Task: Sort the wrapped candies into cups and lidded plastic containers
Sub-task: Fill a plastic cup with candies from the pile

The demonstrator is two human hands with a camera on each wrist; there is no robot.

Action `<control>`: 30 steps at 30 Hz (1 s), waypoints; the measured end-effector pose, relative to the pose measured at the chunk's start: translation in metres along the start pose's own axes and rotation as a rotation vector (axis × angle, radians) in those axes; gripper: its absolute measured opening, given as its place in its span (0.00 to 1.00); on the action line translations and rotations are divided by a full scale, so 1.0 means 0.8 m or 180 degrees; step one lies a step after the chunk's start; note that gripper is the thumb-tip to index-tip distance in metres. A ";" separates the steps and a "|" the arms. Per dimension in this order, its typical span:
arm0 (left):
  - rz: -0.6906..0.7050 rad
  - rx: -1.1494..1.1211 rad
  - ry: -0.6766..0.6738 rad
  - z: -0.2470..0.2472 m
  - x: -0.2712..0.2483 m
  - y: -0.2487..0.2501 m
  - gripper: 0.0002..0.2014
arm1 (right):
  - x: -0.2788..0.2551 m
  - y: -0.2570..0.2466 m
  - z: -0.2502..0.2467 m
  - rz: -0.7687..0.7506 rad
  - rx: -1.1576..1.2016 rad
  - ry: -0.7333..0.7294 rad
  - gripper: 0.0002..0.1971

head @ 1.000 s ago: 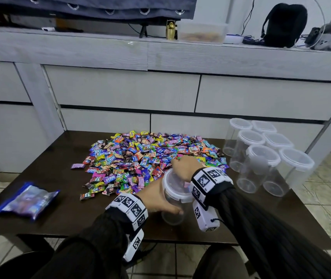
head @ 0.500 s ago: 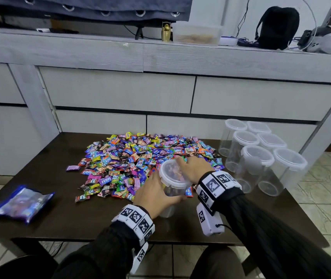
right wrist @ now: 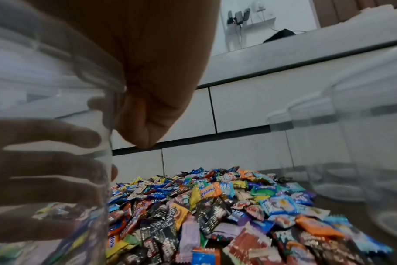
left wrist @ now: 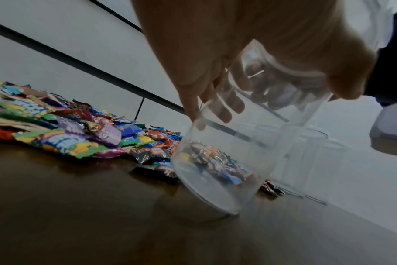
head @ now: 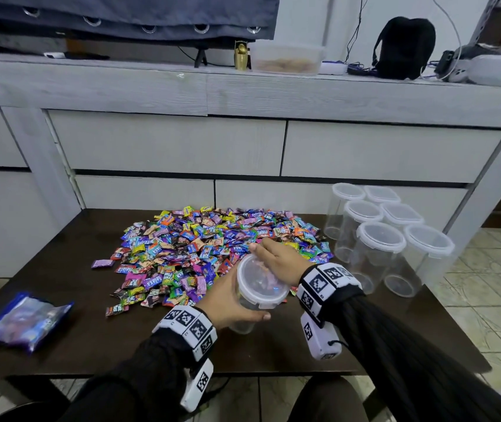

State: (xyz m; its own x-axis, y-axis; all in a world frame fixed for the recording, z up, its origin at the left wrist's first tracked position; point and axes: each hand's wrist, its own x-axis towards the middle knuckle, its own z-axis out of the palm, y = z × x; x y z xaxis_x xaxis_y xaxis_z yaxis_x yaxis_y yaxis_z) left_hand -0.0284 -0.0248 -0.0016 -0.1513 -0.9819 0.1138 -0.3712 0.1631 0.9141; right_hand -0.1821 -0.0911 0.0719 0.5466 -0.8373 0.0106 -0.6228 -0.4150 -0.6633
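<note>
With your left hand [head: 227,303] wrapped round the clear container [head: 250,312] at the table's [head: 60,345] near edge beside the candy pile [head: 212,239], keep it steady while your right hand [head: 276,258], seemingly clasping the lid [head: 261,281], lifts evenly.
</note>
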 end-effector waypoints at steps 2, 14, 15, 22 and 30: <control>0.0036 -0.0063 0.0035 0.002 0.002 -0.003 0.45 | 0.001 0.000 -0.001 0.0028 -0.0052 -0.0034 0.17; 0.0016 0.0493 0.0340 0.019 0.006 0.011 0.48 | 0.008 0.004 -0.012 0.1170 -0.0682 0.0261 0.26; 0.0013 0.0558 0.0372 0.020 0.005 0.011 0.47 | 0.007 0.006 -0.010 0.1268 -0.0640 0.0226 0.24; -0.0038 0.0950 0.0577 0.028 0.000 0.020 0.45 | 0.006 0.018 -0.004 0.1398 -0.0653 0.0639 0.17; -0.0400 0.1305 0.1164 0.045 -0.004 0.024 0.50 | 0.008 0.010 0.004 0.1173 -0.0216 0.0575 0.23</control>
State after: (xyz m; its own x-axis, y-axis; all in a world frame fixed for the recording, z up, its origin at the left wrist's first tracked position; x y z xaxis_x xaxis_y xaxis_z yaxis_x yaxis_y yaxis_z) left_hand -0.0677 -0.0149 0.0015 0.2175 -0.9536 0.2081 -0.7025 -0.0049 0.7117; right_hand -0.1813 -0.0984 0.0643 0.1771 -0.9807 -0.0831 -0.7972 -0.0934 -0.5965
